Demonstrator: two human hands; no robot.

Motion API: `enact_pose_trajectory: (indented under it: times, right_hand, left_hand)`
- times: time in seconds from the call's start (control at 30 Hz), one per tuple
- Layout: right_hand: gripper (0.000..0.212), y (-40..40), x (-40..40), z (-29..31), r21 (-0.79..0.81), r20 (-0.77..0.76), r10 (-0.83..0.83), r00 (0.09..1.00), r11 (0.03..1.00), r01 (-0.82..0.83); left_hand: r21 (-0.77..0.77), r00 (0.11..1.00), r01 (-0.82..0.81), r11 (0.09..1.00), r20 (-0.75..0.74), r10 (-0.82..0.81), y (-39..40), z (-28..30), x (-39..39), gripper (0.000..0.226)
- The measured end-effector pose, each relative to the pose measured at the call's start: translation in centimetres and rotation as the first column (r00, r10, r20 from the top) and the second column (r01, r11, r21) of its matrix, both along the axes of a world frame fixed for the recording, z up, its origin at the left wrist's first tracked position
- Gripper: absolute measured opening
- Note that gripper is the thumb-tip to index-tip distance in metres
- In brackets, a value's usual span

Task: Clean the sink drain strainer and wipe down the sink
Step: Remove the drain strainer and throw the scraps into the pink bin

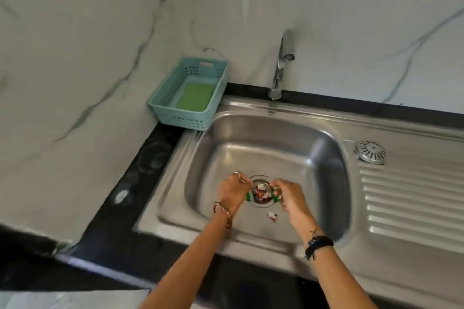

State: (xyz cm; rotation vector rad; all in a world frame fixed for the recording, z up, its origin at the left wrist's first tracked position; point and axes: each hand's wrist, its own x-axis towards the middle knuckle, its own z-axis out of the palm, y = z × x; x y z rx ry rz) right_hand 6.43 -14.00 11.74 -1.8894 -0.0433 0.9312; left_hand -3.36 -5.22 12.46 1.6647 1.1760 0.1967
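At the far left a teal basket [175,98] sits on the black counter [120,208] with a green sponge [194,96] lying flat inside. Your left hand [232,192] is down in the steel sink [251,138], fingers pinched at the left edge of the drain [261,192], which is full of coloured scraps. Your right hand [291,198] pinches green bits at the right edge. A small scrap [272,216] lies on the basin floor just in front. The strainer [369,152] rests on the draining board, well apart from the drain.
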Motion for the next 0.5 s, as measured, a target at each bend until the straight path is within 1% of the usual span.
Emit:
enact_pose_trajectory:
  times: [0.1,0.17,0.23,0.3,0.4,0.47,0.5]
  right_hand:
    - [0.021,1.3,3.6,-4.0,-0.1,0.092,0.072,0.993,0.993,-0.062]
    - [0.016,2.3,5.1,-6.5,-0.163,0.131,0.177,0.975,0.974,-0.155]
    - [0.018,3.3,6.0,-8.7,-0.274,0.182,0.32,0.93,0.925,-0.265]
    - [0.022,4.3,6.8,-10.5,-0.377,0.242,0.465,0.852,0.854,-0.359]
    - [0.024,5.7,7.2,-12.6,-0.485,0.351,0.636,0.687,0.751,-0.447]
    - [0.024,6.4,7.3,-13.9,-0.575,0.367,0.739,0.565,0.657,-0.488]
    - [0.026,6.7,7.2,-14.3,-0.623,0.349,0.792,0.501,0.596,-0.507]
  left_hand:
    - [0.105,0.961,0.166,0.98,-0.241,-0.137,2.2,-4.2,3.9,0.019]
    - [0.16,0.904,0.255,0.954,-0.391,-0.176,3.2,-6.7,6.2,0.02]
    - [0.195,0.838,0.346,0.918,-0.503,-0.21,3.9,-8.7,7.6,0.023]
    - [0.187,0.777,0.441,0.878,-0.57,-0.268,4.3,-10.6,8.4,0.025]
    - [0.155,0.683,0.539,0.828,-0.656,-0.322,4.7,-12.7,8.5,0.031]
    - [0.124,0.643,0.555,0.822,-0.691,-0.33,4.7,-13.6,8.4,0.035]
    - [0.12,0.643,0.551,0.826,-0.692,-0.328,4.7,-13.9,8.4,0.035]
